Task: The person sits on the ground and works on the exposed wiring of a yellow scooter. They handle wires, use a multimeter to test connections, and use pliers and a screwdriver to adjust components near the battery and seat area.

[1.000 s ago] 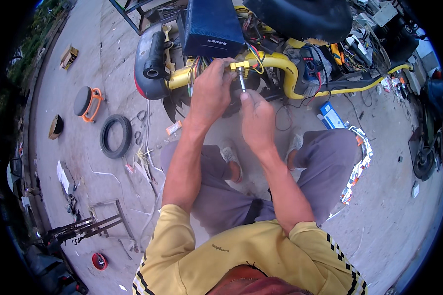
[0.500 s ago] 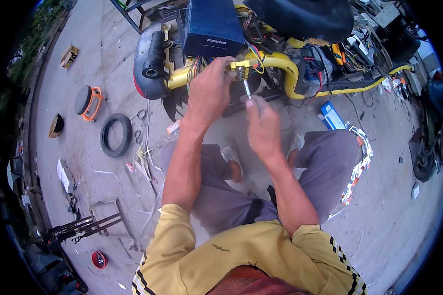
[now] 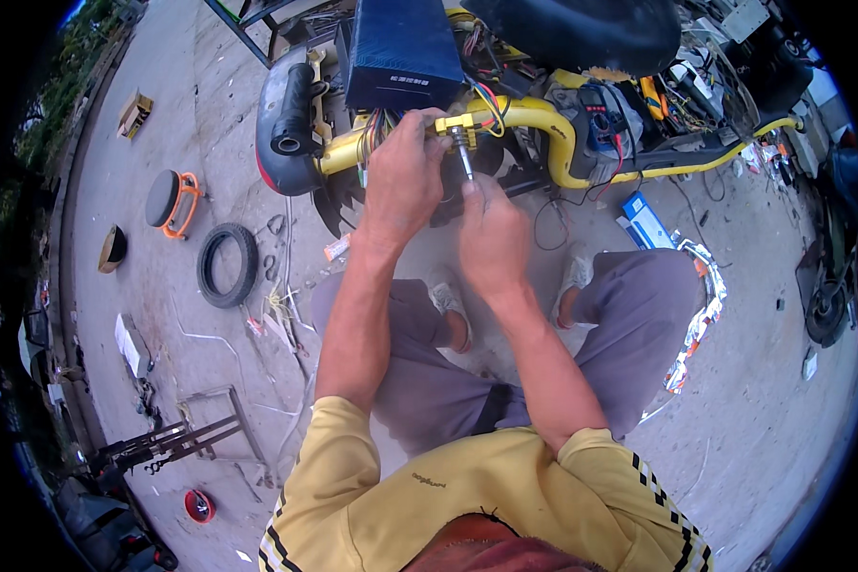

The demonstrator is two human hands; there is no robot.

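My right hand (image 3: 494,238) is closed round the handle of a screwdriver-like tool (image 3: 465,164); only its bright metal shaft shows, pointing up and slightly left. The shaft's upper end meets a small ribbed grey part under a yellow bracket (image 3: 454,123). My left hand (image 3: 407,181) pinches at the bracket's left end, its fingertips partly hidden. Behind the hands runs the bent yellow tube (image 3: 534,114) of a vehicle frame. Coloured wires (image 3: 377,124) hang beside my left hand, below a dark blue box (image 3: 402,57).
A black grip (image 3: 296,110) stands left of the box. On the right, a multimeter (image 3: 600,129) with leads lies on the frame. A tyre (image 3: 227,265), an orange-legged stool (image 3: 173,202) and a metal rack (image 3: 210,434) are on the floor at left. A blue-white box (image 3: 646,221) lies near my right knee.
My right hand and the tool have shifted left and slightly down, and the shaft leans more to the left. My left hand stays at the bracket.
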